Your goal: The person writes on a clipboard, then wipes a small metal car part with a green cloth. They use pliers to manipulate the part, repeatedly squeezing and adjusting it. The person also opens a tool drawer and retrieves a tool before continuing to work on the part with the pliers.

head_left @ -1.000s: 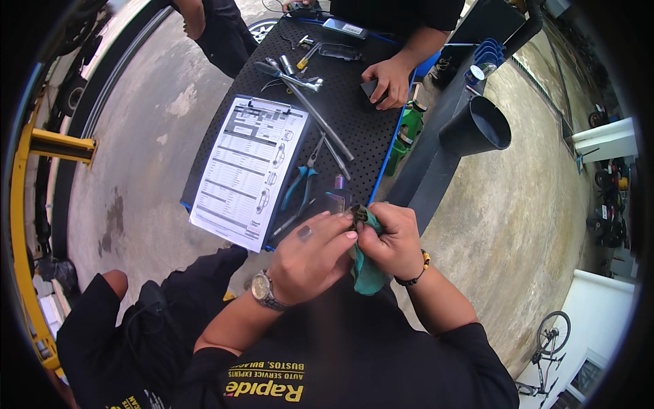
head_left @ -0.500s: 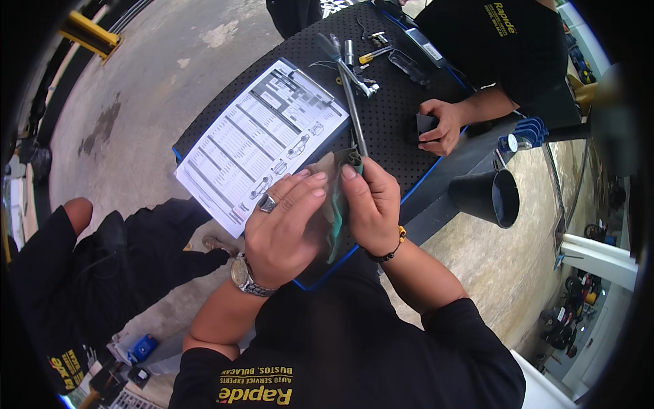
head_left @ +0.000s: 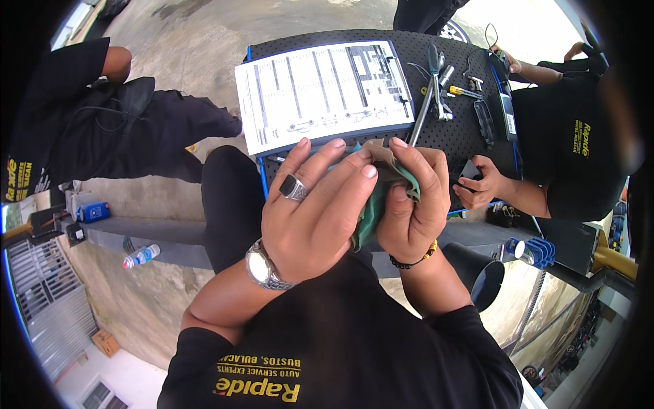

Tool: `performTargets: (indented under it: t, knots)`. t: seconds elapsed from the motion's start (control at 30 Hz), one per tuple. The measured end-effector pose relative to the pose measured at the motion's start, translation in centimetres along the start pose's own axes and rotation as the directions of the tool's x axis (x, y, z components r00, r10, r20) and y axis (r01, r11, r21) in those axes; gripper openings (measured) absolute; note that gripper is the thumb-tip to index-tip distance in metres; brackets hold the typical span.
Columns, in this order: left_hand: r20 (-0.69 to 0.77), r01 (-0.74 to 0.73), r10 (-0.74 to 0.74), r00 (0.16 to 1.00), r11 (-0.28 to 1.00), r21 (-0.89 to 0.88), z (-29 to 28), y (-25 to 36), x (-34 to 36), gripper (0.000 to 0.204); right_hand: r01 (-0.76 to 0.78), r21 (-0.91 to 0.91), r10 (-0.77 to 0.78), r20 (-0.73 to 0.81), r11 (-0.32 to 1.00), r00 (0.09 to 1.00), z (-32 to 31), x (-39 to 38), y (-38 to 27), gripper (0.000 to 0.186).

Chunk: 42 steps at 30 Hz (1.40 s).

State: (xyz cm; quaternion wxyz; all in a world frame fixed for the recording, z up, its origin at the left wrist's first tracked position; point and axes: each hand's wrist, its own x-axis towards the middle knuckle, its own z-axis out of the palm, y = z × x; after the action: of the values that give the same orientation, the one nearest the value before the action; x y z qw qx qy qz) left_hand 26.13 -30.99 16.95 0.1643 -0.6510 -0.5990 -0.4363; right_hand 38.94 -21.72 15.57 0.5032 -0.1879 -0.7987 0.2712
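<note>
My left hand [head_left: 313, 218], with a square ring and a wristwatch, presses curved fingers over a folded green and brown rag [head_left: 368, 221]. My right hand [head_left: 415, 204], a beaded bracelet at its wrist, grips the other side of the rag. Just beyond both hands, a clipboard with a printed form [head_left: 320, 88] lies on the perforated black cart top [head_left: 470, 58]. Right of it are a long steel bar [head_left: 426, 109], a socket [head_left: 446, 76], a yellow-handled tool [head_left: 463, 91] and small fittings. Whatever may be inside the rag is hidden.
A co-worker's hand [head_left: 477, 184] holds a dark block at the cart's right edge; another person [head_left: 68, 129] is at the left. Below are a black bucket [head_left: 484, 273], blue plastic hooks [head_left: 541, 252], a water bottle [head_left: 143, 254] and a grey steel beam [head_left: 177, 242].
My view has swung, so the clipboard and cart appear turned and higher in the picture. My hands remain on the rag, my left fingers now further over its top.
</note>
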Motion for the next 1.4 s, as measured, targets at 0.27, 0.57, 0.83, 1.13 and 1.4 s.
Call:
performTargets:
  t: [0.27,0.57,0.83,1.13,1.4]
  knots:
    - [0.084,-0.117,0.108,0.991,0.987,0.112,-0.2,-0.2,2.5,0.033,-0.364,0.441,0.350,0.116,0.821,0.930,-2.2,1.4,0.7,0.018]
    - [0.270,-0.061,0.035,0.962,0.994,0.086,1.7,1.3,3.8,0.027,-0.168,0.339,0.159,0.055,0.925,0.986,-4.8,2.4,3.2,0.012]
    - [0.162,-0.105,0.084,0.983,0.986,0.128,2.1,1.6,4.2,0.030,-0.262,0.513,0.218,0.147,0.817,0.965,-4.1,2.6,3.4,0.011]
    - [0.108,0.001,0.001,0.994,1.000,-0.020,2.3,2.3,4.6,0.053,-0.519,0.754,0.421,0.351,0.403,0.837,-5.1,2.1,3.2,0.009]
    - [0.232,0.225,-0.148,0.961,0.907,-0.355,2.0,3.0,5.1,0.055,-0.539,0.832,0.438,0.536,-0.130,0.722,-4.7,1.2,3.4,0.017]
